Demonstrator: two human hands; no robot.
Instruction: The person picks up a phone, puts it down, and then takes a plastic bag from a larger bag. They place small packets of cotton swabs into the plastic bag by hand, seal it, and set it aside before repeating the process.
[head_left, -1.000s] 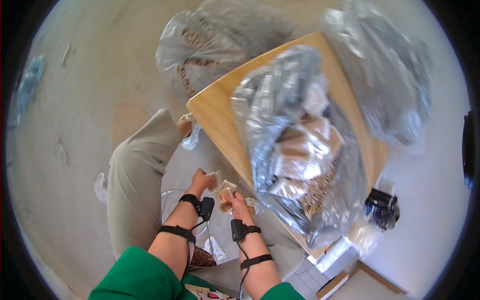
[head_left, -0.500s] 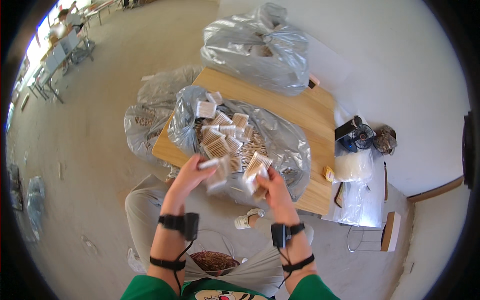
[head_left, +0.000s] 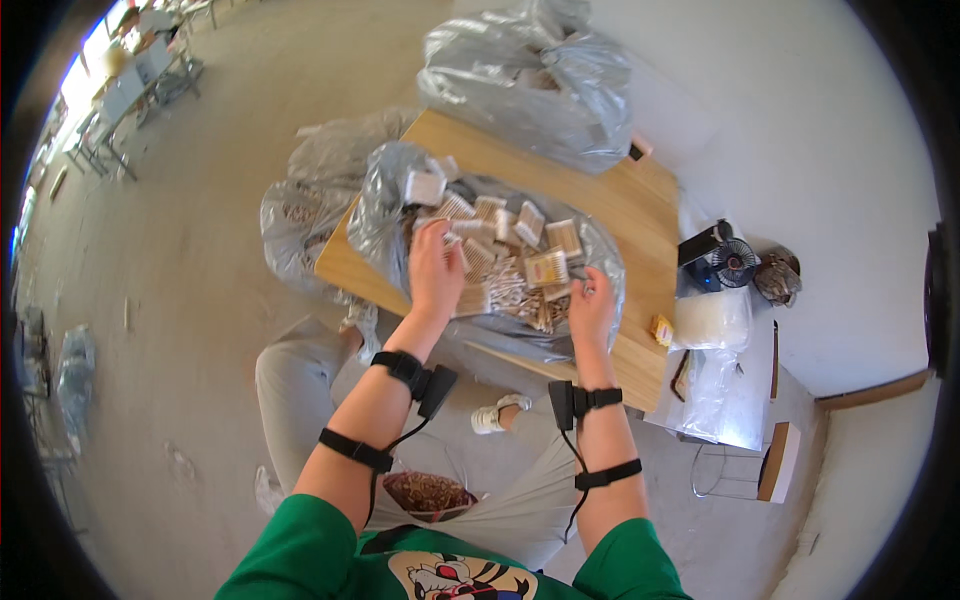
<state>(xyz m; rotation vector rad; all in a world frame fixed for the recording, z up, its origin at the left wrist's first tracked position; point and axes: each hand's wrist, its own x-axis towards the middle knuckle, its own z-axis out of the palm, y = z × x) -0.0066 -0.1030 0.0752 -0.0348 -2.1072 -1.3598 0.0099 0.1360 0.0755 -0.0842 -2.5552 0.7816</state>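
A grey plastic bag (head_left: 597,345) lies spread on the wooden table (head_left: 640,225), holding loose cotton swabs (head_left: 510,285) and several flat packs of cotton swabs. My left hand (head_left: 437,275) reaches into the left of the pile, its bent fingers closed around a pack of cotton swabs (head_left: 453,242), mostly hidden. At the pile's right side, my right hand (head_left: 592,308) is raised with bent fingers apart, and no pack shows in it. Beside its thumb lies a pack with a yellowish label (head_left: 547,269). Another pack (head_left: 564,237) rests just beyond.
A large filled grey bag (head_left: 525,90) stands at the table's far edge. More filled bags (head_left: 300,225) are left of the table. On the right are a small black fan (head_left: 735,262), clear plastic packaging (head_left: 712,320) and a stool (head_left: 780,462). People sit at desks far left.
Both hands have moved forward and apart. The packs my right hand held are out of it, and packs now lie on the pile's right side. My left hand has reached deeper into the pile.
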